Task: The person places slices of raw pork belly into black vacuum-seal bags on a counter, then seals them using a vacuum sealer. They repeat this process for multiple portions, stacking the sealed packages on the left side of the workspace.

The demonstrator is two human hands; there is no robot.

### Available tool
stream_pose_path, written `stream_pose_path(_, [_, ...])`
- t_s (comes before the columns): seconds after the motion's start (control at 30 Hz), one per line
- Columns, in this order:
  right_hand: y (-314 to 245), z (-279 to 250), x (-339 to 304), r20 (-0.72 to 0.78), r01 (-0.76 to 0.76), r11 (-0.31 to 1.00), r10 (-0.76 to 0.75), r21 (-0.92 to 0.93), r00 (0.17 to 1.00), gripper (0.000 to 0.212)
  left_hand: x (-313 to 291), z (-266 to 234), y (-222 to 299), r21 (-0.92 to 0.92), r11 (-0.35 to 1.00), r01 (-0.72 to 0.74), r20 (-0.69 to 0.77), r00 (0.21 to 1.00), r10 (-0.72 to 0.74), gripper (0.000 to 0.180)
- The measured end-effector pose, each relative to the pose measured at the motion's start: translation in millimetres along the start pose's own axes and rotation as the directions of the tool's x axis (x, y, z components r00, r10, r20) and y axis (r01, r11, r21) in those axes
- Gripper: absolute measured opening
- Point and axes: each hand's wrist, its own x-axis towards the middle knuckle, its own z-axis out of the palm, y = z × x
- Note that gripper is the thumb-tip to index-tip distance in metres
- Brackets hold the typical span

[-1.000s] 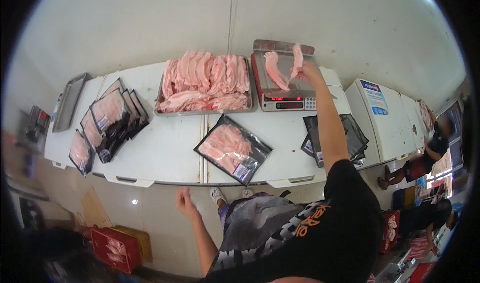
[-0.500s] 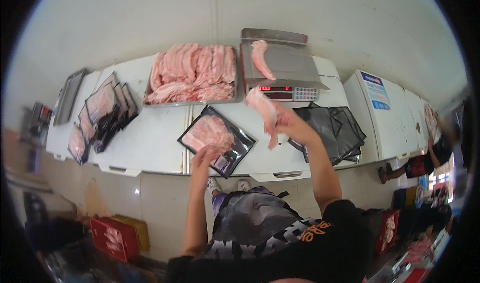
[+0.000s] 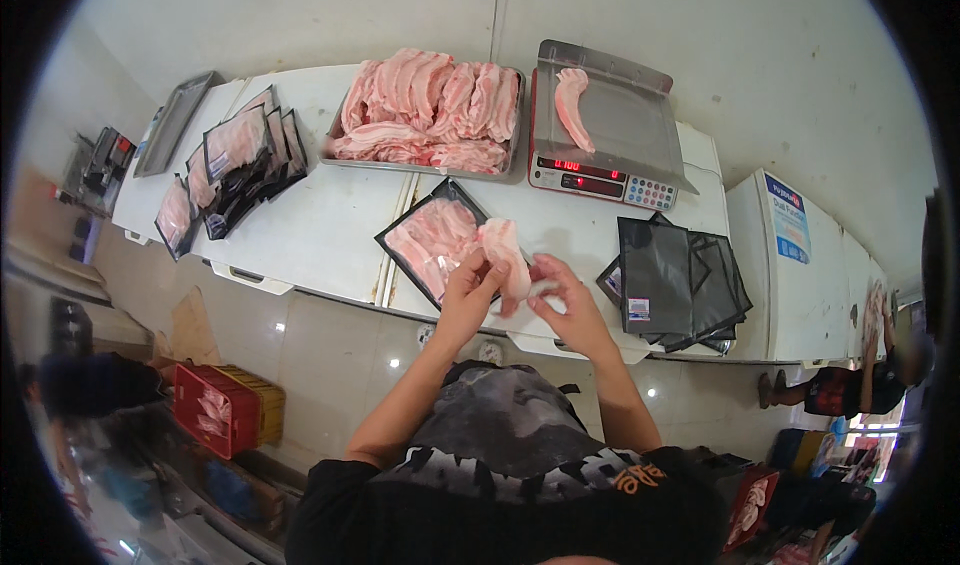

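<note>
A strip of pale pink, fatty sliced meat [image 3: 504,248] hangs over the near side of a black-backed pouch [image 3: 398,233], its lower end between my hands. My left hand [image 3: 470,293] is closed on the strip's left edge, thumb and fingers pinching it. Close by the strip's right edge is my right hand [image 3: 568,307], fingers curved and apart; whether its fingertips touch the meat is not plain. Flat meat slices [image 3: 432,235] show through or on the pouch, partly hidden by my left hand and the strip.
Behind stands a metal tray [image 3: 420,169] heaped with meat strips. A digital scale [image 3: 640,135] bears one meat strip [image 3: 571,110]. Filled pouches [image 3: 238,145] lie left, flat black pouches [image 3: 655,273] right, on white chest freezers [image 3: 320,235]. Another person [image 3: 868,365] stands far right.
My left hand has risen from the pouch onto the strip, and my right hand has brought the strip left and nearer, loosening its grip. The whole view has shifted.
</note>
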Motion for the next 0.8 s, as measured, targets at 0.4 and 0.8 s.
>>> stream_pose_path(0.4, [-43, -6, 35, 0.066, 0.208, 0.934, -0.197, -0.291, 0.978, 0.035, -18, 19, 28, 0.360, 0.932, -0.047, 0.053, 0.998, 0.030, 0.025])
stream_pose_path(0.8, [-47, -8, 35, 0.106, 0.112, 0.981, -0.096, -0.157, 0.990, 0.038, -24, 20, 22, 0.436, 0.894, -0.107, -0.006, 0.993, 0.121, 0.039])
